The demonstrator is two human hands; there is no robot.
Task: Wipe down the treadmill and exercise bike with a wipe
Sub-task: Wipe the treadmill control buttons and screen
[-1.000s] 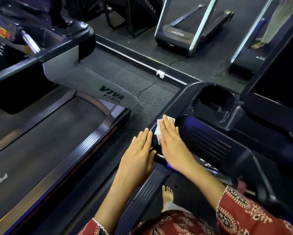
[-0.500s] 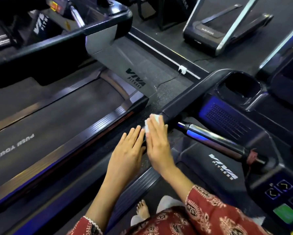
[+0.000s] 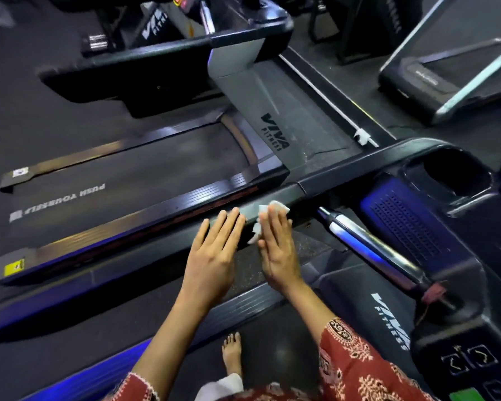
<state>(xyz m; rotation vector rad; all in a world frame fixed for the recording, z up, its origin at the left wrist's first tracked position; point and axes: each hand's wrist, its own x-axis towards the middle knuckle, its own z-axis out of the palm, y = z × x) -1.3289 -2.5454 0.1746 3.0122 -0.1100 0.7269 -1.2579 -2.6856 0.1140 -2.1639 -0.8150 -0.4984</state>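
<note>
As a person stands over a black treadmill (image 3: 394, 319) in a gym, both forearms reach forward and down, side by side, toward its long side handrail (image 3: 345, 166). The right hand (image 3: 275, 250) lies with its fingers straight and close together, pressing a crumpled white wipe (image 3: 269, 209) flat against the rail; the fingers do not curl round it, and the wipe shows above the fingertips and along the thumb side of the hand. The left hand (image 3: 214, 256) is spread just beside it, palm down, fingers straight and slightly fanned, holding nothing, its fingertips reaching the edge of the same rail; whether they touch it cannot be told. Red patterned sleeves (image 3: 359, 366) cover both forearms near the elbow, and a bare foot (image 3: 232, 354) shows below. A silver grip bar (image 3: 368, 244) and a cup holder (image 3: 449, 175) sit to the right, and a neighbouring treadmill (image 3: 127, 175) lies to the left.
</note>
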